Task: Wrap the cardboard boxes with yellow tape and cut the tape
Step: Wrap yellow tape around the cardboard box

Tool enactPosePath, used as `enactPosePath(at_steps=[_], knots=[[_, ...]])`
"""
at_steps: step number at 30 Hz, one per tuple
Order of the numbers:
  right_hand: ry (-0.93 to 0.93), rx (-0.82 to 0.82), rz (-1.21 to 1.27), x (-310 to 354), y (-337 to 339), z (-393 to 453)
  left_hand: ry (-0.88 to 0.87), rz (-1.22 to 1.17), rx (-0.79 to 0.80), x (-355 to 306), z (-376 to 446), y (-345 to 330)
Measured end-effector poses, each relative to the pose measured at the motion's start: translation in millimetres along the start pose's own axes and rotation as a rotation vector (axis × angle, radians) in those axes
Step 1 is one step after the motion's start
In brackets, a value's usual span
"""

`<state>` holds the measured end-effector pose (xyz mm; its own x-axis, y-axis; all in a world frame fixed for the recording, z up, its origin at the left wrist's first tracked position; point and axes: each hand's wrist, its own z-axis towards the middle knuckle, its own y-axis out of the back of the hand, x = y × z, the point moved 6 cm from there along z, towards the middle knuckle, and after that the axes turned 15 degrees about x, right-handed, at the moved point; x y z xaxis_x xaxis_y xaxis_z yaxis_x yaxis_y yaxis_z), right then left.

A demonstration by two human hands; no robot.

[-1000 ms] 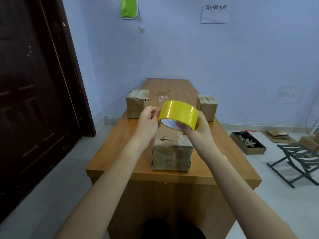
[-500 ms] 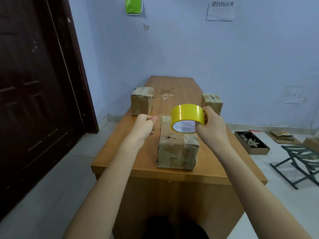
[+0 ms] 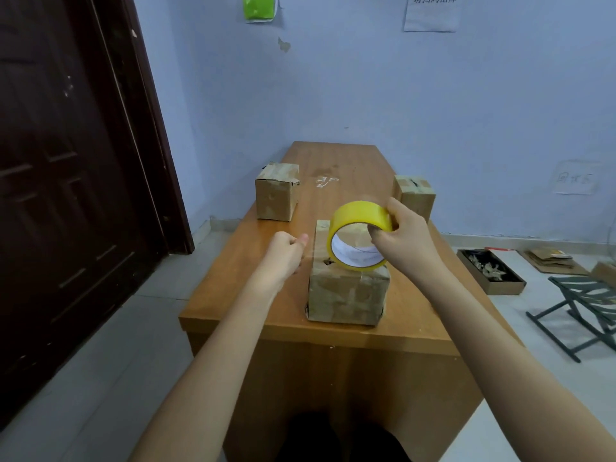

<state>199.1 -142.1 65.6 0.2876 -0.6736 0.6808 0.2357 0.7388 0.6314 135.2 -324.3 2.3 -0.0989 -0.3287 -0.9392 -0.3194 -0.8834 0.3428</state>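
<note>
From the head camera, the right hand [image 3: 405, 243] grips the yellow tape roll [image 3: 358, 236] by its right rim, thumb inside the core and fingers curled over the outer band, and holds it on edge above the top of the near cardboard box [image 3: 346, 293], with the roll's open core facing the camera. Whether the roll's lower edge touches the box top cannot be told. The left hand [image 3: 283, 253] is closed with thumb against curled fingers, just left of the near box and level with the roll; a faint strip of tape seems to run from it toward the roll, but it is too thin to tell whether the fingers pinch it. The near box sits close to the front edge of the wooden table [image 3: 233, 295]. Two more boxes stand farther back, well apart: a left box [image 3: 276, 193] by the table's left edge and a right box [image 3: 415, 195] by its right edge, partly behind the right hand. A dark door [image 3: 66, 161] stands at left, and a tray of scraps [image 3: 491, 270] lies on the floor at right.
</note>
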Motion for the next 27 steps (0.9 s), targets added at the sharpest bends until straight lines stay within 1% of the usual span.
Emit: enactPosePath(at_steps=[4,6,8,10,13,19,23,27], knots=[[0.031,-0.041,-0.215,0.9,17.2,1.4,0.009,-0.030,-0.026,9.2,-2.4,14.5],[0.022,0.008,-0.264,-0.4,24.0,2.3,-0.014,-0.011,-0.009,5.6,-4.2,18.5],[0.011,0.061,-0.279,-0.2,27.5,5.8,-0.044,0.072,0.002,2.2,-3.0,15.9],[0.024,0.092,-0.295,4.0,29.3,8.0,-0.053,0.104,0.019,3.2,-2.3,9.6],[0.058,0.146,-0.351,7.9,25.0,6.8,-0.034,0.092,0.047,12.6,-0.5,0.6],[0.056,0.207,-0.461,12.6,20.3,12.4,-0.019,0.094,0.038,16.2,0.2,-2.8],[0.044,0.288,-0.622,16.4,11.8,21.3,0.013,0.106,0.045,21.2,2.6,-2.6],[0.015,0.365,-0.749,20.3,4.4,30.5,0.022,0.061,0.060,29.9,4.1,-8.3]])
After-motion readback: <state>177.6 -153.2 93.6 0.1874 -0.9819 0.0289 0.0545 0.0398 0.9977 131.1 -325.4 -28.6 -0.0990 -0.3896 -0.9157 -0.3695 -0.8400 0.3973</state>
